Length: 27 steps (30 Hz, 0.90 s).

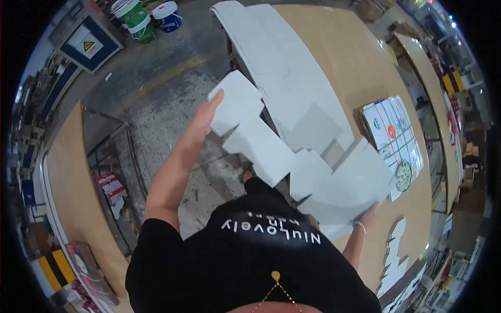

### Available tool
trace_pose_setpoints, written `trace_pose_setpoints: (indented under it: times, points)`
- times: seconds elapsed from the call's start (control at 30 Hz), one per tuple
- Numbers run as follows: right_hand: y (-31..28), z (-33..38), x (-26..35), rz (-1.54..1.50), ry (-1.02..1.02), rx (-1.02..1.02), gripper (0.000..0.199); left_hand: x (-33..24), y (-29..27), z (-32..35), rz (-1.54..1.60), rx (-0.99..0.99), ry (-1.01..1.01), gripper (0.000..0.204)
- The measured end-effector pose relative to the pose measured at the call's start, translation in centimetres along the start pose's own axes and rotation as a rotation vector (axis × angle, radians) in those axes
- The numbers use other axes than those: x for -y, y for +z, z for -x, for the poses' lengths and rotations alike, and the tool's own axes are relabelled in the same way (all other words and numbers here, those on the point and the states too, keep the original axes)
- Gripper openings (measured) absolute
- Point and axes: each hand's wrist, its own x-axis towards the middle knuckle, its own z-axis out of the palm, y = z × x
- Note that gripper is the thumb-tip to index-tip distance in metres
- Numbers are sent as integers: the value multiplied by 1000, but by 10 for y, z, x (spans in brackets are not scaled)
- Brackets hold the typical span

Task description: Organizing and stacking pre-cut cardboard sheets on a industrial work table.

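Note:
A long white cardboard blank [261, 151], cut with notches and tabs along its edges, stretches between my two hands. My left hand [207, 112] is closed on its far left end, thumb on the top face. At the near right end, my right hand [369, 215] grips the edge, its fingers partly hidden under the board. The blank bends along its length and hangs slanted over the floor and the table edge. Beneath and beyond it, large white sheets [292, 68] lie on the tan table [334, 36].
Right of the blank sits a strapped bundle of printed sheets [391, 130] with a green tape roll [403, 176] on it. White cut scraps [395, 255] lie near the right table edge. Another tan table [78, 182] stands at left; buckets [167, 16] are on the far floor.

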Motion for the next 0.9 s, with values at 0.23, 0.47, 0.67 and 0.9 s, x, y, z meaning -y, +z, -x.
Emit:
trace_pose_setpoints:
  times: [0.23, 0.47, 0.67, 0.9]
  points:
    - [87, 3, 32, 211, 184, 37, 83, -49, 3, -102, 62, 138, -70, 61]
    - [73, 40, 35, 201, 454, -84, 83, -49, 58, -224, -68, 319, -290, 57]
    - [92, 50, 48, 204, 421, -244, 81, -45, 104, -295, -44, 430, -348, 55]
    - [126, 42, 50, 105, 480, -275, 79, -70, 129, -313, 2, 438, -378, 53]
